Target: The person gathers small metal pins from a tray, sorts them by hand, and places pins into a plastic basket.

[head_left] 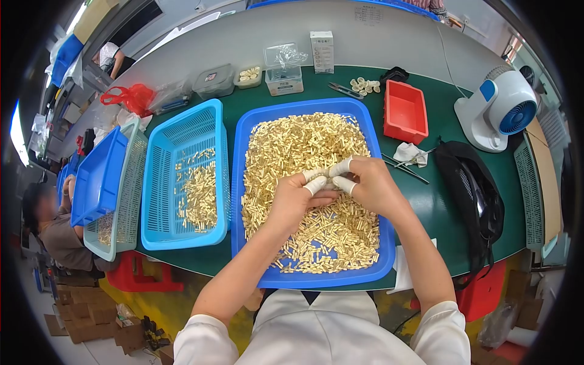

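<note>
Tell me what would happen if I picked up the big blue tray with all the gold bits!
The blue tray would probably feel heavy, because gold bits cover most of its floor. It might keep its shape, since its raised rim looks firm. Tipping it could make the loose bits slide.

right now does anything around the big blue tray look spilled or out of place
No spill stands out: gold pieces fill the blue tray without visible overflow. Slightly untidy, though: a crumpled white tissue lies loose on the green table beside the tweezers, right of the tray.
</note>
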`<state>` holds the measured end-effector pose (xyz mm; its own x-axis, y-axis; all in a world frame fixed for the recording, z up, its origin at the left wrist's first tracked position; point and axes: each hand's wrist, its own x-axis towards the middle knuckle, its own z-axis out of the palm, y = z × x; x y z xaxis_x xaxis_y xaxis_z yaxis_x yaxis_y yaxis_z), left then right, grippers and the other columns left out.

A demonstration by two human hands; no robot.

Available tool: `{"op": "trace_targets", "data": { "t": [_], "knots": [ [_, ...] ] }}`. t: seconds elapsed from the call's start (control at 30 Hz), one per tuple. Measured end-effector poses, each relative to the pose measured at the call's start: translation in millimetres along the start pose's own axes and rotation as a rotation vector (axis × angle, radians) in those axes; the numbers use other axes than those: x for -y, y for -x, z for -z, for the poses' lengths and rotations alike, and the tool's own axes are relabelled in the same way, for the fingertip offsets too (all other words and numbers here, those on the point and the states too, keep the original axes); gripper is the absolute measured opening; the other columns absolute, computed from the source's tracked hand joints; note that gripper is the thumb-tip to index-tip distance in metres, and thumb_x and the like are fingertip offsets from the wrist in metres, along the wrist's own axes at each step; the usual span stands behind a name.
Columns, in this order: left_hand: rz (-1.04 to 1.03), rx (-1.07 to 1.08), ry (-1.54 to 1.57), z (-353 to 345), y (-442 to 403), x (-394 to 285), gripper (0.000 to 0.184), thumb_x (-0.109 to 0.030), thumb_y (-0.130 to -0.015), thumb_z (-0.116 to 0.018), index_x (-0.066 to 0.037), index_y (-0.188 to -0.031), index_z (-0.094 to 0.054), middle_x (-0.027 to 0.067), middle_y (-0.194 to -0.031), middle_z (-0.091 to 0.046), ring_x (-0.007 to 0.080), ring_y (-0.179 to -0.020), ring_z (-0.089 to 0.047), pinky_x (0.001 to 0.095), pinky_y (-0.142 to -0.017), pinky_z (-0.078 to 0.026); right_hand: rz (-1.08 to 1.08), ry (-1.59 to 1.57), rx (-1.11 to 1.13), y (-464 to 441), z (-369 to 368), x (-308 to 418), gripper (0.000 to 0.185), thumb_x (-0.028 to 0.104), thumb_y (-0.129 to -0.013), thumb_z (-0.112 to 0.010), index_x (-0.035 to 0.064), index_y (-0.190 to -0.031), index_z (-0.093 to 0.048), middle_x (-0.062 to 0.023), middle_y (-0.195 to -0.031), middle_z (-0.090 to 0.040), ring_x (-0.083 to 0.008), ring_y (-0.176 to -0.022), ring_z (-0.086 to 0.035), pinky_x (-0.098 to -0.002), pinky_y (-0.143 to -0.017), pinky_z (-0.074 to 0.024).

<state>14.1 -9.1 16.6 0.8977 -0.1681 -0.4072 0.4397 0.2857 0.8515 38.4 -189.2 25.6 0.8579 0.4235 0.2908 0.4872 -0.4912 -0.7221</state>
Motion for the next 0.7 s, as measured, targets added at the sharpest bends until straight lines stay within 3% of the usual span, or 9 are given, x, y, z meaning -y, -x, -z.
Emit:
{"op": "trace_targets", "data": {
  "t": [0.07,0.43,0.5,0.63,0.7],
  "knots": [
    [-0.073,0.004,-0.195,-2,1,2,0.023,-0.003,-0.091,-0.056,0.003,-0.112,-0.062,0.0124,-0.095,-0.068,0.0187,-0.083,-0.069,0.0264,-0.075,-0.058,-0.015,-0.011,-0.016,1,-3,1,0.016,0.001,-0.078,-0.069,0.0014,-0.094,-0.068,-0.0111,-0.077,-0.064,-0.0211,-0.067,-0.063,-0.0294,-0.061,-0.0502],
    [-0.155,-0.030,-0.181,1,-2,8,0.020,-0.002,-0.089,-0.059,0.004,-0.107,-0.066,0.0108,-0.093,-0.069,0.0156,-0.078,-0.068,0.0263,-0.075,-0.057,0.078,0.002,-0.203,3,-22,4,0.016,0.000,-0.078,-0.068,0.0011,-0.095,-0.067,-0.0121,-0.081,-0.066,-0.0227,-0.069,-0.065,-0.0309,-0.061,-0.0515],
    [-0.172,-0.041,-0.189,2,-1,7,0.020,-0.002,-0.089,-0.060,0.004,-0.107,-0.066,0.0108,-0.092,-0.069,0.0156,-0.078,-0.068,0.0265,-0.075,-0.057,0.041,-0.079,-0.217,3,-23,10,0.019,0.001,-0.078,-0.067,0.0016,-0.096,-0.067,-0.0139,-0.081,-0.064,-0.0282,-0.070,-0.064,-0.0355,-0.061,-0.0507],
    [-0.186,-0.094,-0.138,2,0,0,0.021,-0.003,-0.089,-0.059,0.004,-0.108,-0.065,0.0114,-0.097,-0.068,0.0171,-0.082,-0.067,0.0283,-0.078,-0.057,0.087,-0.110,-0.224,4,-25,14,0.023,0.001,-0.076,-0.068,0.0022,-0.099,-0.067,-0.0136,-0.083,-0.064,-0.0304,-0.073,-0.063,-0.0376,-0.063,-0.0504],
    [-0.163,-0.050,0.093,4,-2,0,0.021,-0.002,-0.090,-0.057,0.005,-0.109,-0.062,0.0123,-0.101,-0.067,0.0189,-0.088,-0.067,0.0297,-0.081,-0.057,0.119,-0.107,-0.221,2,-24,16,0.025,0.001,-0.076,-0.069,0.0025,-0.100,-0.067,-0.0129,-0.084,-0.064,-0.0302,-0.074,-0.062,-0.0376,-0.064,-0.0505]
  ]
}}
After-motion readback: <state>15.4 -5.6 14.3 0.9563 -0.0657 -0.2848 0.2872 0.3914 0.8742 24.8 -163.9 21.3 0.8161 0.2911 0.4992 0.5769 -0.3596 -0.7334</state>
